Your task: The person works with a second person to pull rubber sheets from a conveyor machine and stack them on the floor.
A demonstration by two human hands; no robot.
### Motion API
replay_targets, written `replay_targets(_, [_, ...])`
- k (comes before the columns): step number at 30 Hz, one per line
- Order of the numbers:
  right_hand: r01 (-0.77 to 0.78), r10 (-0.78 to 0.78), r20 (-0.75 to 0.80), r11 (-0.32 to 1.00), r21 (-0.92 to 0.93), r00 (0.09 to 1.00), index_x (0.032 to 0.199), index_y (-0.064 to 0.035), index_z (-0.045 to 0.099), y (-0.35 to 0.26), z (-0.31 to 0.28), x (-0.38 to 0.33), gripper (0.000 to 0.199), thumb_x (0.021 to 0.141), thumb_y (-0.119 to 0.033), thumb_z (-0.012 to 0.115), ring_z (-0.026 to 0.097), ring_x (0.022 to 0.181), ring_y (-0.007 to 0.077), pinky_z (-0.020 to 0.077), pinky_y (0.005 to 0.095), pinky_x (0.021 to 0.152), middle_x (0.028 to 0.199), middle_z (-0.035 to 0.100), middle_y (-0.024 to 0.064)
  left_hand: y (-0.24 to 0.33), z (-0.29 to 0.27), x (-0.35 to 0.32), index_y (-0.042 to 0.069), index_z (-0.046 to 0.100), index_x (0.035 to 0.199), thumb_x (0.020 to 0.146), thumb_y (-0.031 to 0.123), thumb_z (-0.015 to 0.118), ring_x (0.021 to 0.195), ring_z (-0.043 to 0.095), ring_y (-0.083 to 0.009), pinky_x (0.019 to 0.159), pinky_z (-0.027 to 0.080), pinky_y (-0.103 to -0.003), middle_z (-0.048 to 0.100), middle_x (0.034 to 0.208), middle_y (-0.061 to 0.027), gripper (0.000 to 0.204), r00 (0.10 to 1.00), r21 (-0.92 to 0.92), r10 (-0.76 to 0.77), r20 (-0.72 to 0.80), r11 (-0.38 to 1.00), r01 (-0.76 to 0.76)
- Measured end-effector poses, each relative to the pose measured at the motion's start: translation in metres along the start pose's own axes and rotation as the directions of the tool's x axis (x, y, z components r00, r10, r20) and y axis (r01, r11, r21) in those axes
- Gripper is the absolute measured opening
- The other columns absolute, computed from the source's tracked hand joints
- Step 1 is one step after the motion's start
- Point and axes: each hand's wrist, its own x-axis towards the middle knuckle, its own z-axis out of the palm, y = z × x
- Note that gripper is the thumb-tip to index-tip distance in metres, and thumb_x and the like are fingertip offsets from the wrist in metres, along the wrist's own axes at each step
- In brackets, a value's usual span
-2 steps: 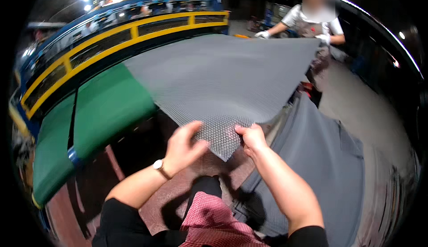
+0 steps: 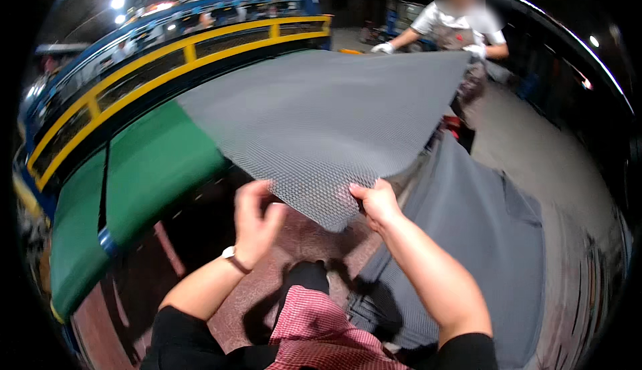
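Note:
A large grey mesh sheet (image 2: 334, 109) stretches from the green belt of a machine toward me, its near corner hanging in front of my body. My right hand (image 2: 377, 204) pinches the sheet's near edge, thumb on top, just right of that corner. My left hand (image 2: 257, 219), with a watch (image 2: 231, 255) on its wrist, is beside the sheet's left edge. Its thumb and fingers are apart, and nothing shows between them. At the far right end a co-worker (image 2: 455, 26) in white gloves holds the sheet's opposite edge.
On the left, a green conveyor belt (image 2: 157, 149) runs along a blue machine with a yellow guard rail (image 2: 190, 52). More grey sheet material (image 2: 478, 236) lies draped in a pile to my right. Concrete floor (image 2: 528, 143) extends beyond it.
My left hand has shifted left, away from the mesh corner, with its fingers apart. The corner has lifted slightly; my right hand keeps its pinch.

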Motion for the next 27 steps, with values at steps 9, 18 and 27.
replay_targets(9, [-0.112,-0.169,-0.318,0.702,-0.704,0.933,0.083,-0.0052,0.054,-0.177,-0.177,-0.167,0.014,0.074,-0.014,0.059,0.033,0.034,0.0062,0.0174,0.0217,0.026,0.060,0.051,0.0008,-0.089,-0.006,0.090,-0.003,0.020,0.124,0.065,0.054,0.062,0.110,0.039,-0.0307,0.092,0.033,-0.045,0.037,0.123,-0.0167,0.093,0.367,-0.866,-0.914,0.174,0.036,0.499])
replay_targets(18, [-0.782,-0.819,-0.362,-0.159,-0.603,0.446,0.102,-0.0020,0.051,-0.242,-0.564,-0.520,0.029,0.074,-0.003,0.047,0.057,0.082,0.0270,0.0438,0.0336,0.072,0.090,0.059,0.0134,0.165,0.208,-0.147,0.001,0.045,0.100,0.078,0.000,0.050,0.092,0.051,-0.0259,0.082,0.044,-0.041,0.050,0.098,-0.0105,0.022,0.269,-0.395,-0.482,0.834,-0.180,0.901])
replay_targets(27, [-0.991,-0.096,-0.986,0.003,-0.137,0.136,0.113,-0.0007,0.042,0.114,-0.585,-0.496,0.060,0.067,-0.032,0.064,0.044,0.106,0.0345,0.0372,0.0387,0.088,0.113,0.043,0.0230,0.178,0.287,-0.335,0.002,0.038,0.091,0.073,0.007,0.061,0.062,0.056,-0.0202,0.048,0.049,-0.032,0.052,0.081,-0.0121,0.029,-0.535,0.513,-0.363,0.763,-0.162,0.843])
